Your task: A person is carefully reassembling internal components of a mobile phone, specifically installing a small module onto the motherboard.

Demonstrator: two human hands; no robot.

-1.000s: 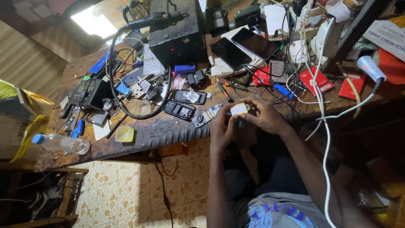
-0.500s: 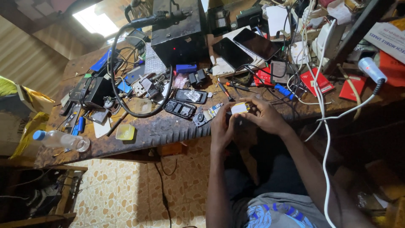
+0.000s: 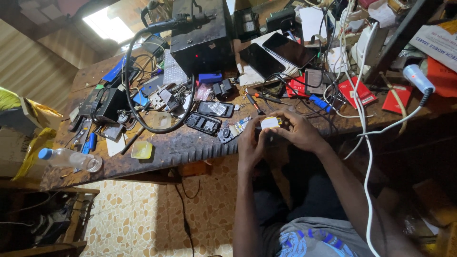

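Note:
My left hand [image 3: 251, 141] and my right hand [image 3: 300, 127] meet just past the front edge of a cluttered wooden workbench [image 3: 190, 145]. Together they pinch a small white and yellow part [image 3: 270, 123], the fingertips of both hands closed around it. What the part is cannot be made out. Just left of my hands lie opened black phone shells [image 3: 203, 123] and a small circuit board [image 3: 240, 125]. A screwdriver [image 3: 251, 102] lies beyond my fingers.
A black box unit [image 3: 202, 33] with a thick black hose [image 3: 138, 71] stands at the back. Two dark phones [image 3: 276, 52] lie face up. Red packets [image 3: 354, 91], a white cable [image 3: 364, 157], a plastic bottle [image 3: 71, 159] and a yellow tin [image 3: 141, 150] crowd the bench.
Both hands stay closed on the small part in the same spot; only the fingers shift slightly. The view has drifted a little.

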